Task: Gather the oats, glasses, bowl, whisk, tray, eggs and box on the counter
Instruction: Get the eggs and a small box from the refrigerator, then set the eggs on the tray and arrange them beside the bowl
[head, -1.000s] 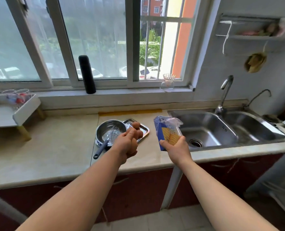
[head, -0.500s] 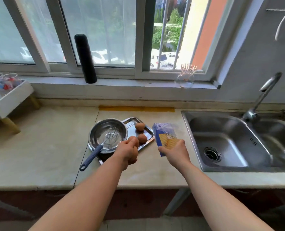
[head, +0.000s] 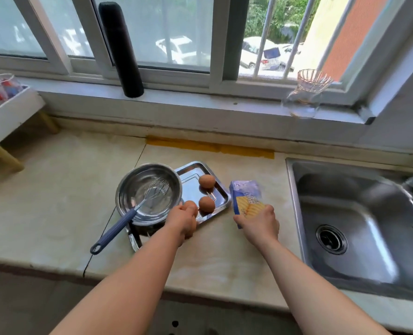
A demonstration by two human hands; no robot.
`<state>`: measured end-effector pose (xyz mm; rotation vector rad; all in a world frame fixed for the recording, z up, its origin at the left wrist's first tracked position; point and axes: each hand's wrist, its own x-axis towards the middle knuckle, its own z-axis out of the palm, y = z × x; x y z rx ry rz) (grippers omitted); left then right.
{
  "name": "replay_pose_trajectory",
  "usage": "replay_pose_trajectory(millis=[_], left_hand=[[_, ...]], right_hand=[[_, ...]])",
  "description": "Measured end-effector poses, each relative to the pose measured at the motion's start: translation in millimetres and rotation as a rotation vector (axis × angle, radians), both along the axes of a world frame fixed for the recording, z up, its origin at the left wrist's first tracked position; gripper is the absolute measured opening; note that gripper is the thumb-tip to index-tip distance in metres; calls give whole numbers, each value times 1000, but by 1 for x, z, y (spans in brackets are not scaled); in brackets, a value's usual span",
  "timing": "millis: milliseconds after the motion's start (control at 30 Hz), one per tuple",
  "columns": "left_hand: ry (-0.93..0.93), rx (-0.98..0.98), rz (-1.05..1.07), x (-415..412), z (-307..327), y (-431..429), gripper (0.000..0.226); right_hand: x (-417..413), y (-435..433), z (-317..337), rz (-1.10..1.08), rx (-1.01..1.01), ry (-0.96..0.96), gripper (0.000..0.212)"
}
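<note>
Your left hand (head: 183, 222) is closed around a third egg (head: 191, 206) and holds it low over the near edge of the tray (head: 221, 189), just beside the two eggs (head: 206, 181) already lying there. So the step in hand looks like setting down the last egg. Lower it gently onto the tray floor and open your fingers only once it rests, since it may roll toward the others.

The bowl (head: 128, 189) sits on the tray's left part with the whisk (head: 137, 209) leaning inside, its blue handle reaching out over the counter (head: 55, 189).

Your right hand (head: 258, 223) grips the blue and yellow oats bag (head: 246, 197), standing on the counter just right of the tray. Its label shows printed characters too blurred to read.

A glass (head: 304, 97) stands on the windowsill, well apart.
</note>
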<state>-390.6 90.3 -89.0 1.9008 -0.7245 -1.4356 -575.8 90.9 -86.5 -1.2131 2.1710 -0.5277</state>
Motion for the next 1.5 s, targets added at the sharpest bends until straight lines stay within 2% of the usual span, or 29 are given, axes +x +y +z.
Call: replay_pose_trajectory(millis=[133,267,400,600,867,1100,1333,1500], left_hand=[[-160,-8,-47,-4,-9,-14,16],[-355,6,-123,-8,-13,-22,33],[-566,2,-227,-9,-19,-29,36],[-681,-42,-235,-7,-29,-36,33],[-775,-79,-255,-14,-35,-34,40],[-767,-97,-220,-16,-39,-32,48],[-743,-89,-217,-15,-38,-29,51],[-701,-67,-253,-14,-32,-25,62]], right_hand=[[-2,-13,-10,-9,26,27,82],[-3,-21,-18,6,29,59,81],[-5,-26,-25,4,28,104,81],[-4,-34,-40,-8,22,143,84],[-1,-37,-48,-14,5,189,85],[1,-38,-53,-16,-4,210,88],[3,-33,-54,-19,10,218,100],[4,-30,-49,-3,33,217,112]])
